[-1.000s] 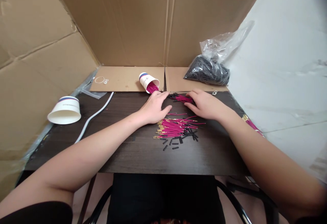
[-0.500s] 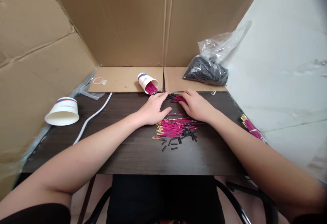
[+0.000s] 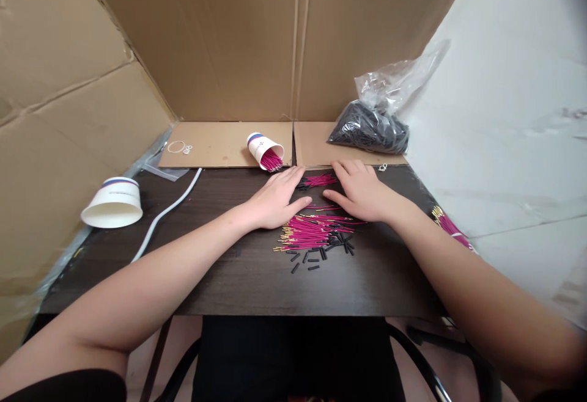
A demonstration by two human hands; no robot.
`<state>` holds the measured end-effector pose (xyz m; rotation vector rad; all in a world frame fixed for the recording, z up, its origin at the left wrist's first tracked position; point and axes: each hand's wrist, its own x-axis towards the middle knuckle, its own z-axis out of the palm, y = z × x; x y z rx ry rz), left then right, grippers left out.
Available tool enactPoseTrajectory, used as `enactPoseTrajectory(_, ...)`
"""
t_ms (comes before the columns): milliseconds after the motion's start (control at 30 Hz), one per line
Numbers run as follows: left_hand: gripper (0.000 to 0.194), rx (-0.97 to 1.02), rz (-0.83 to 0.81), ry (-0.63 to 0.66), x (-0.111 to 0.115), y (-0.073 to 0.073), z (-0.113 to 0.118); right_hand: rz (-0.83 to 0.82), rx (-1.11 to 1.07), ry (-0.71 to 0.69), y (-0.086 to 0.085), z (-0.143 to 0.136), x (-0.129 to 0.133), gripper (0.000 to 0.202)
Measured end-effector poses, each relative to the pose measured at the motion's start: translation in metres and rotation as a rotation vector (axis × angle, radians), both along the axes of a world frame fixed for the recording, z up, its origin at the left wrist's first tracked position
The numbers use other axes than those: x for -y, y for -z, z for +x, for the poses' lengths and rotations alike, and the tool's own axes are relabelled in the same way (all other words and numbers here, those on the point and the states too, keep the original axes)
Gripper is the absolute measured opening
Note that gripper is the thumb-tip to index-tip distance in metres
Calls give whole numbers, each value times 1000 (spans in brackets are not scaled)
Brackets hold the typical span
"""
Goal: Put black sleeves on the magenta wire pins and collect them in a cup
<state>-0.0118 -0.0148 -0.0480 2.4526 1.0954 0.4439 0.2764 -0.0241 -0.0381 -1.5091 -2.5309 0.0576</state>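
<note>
A small bundle of magenta wires with black ends (image 3: 320, 180) lies on the dark table between my hands. My left hand (image 3: 277, 199) rests at its left side, thumb apart from the fingers, holding nothing. On the right, my right hand (image 3: 360, 189) is spread with its fingertips beside the bundle's other end. Nearer to me is a loose pile of magenta wires with gold tips (image 3: 307, 231). Several short black tubes (image 3: 313, 260) are scattered at the pile's front and right. Behind my left hand, a tipped paper cup (image 3: 261, 145) holds more magenta wires.
An empty paper cup (image 3: 114, 203) lies at the left, near a white cable (image 3: 167, 209). A clear bag of black tubes (image 3: 371, 127) sits at the back right. Tied wires (image 3: 449, 228) lie at the right edge. Cardboard walls (image 3: 206, 41) stand behind and left.
My right hand has opened and let go of the small wire bundle, its thumb and fingers now further apart. The bundle now shows in full between my hands. My left hand has barely shifted.
</note>
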Motion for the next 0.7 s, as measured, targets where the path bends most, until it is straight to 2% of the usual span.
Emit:
enactPoseTrajectory(167,91,-63,-16,39,3,-3,0,-41,103,56,-5,14,9,105)
enactPoseTrajectory(267,83,-76,-10,57,3,-5,0,-85,115,64,-4,15,8,107)
enactPoseTrajectory(433,63,-77,13,100,4,-8,-1,-33,27,-52,1,4,6,93)
enactPoseTrajectory(700,61,-57,3,60,4,-6,-2,7,-94,-108,2,1,3,60)
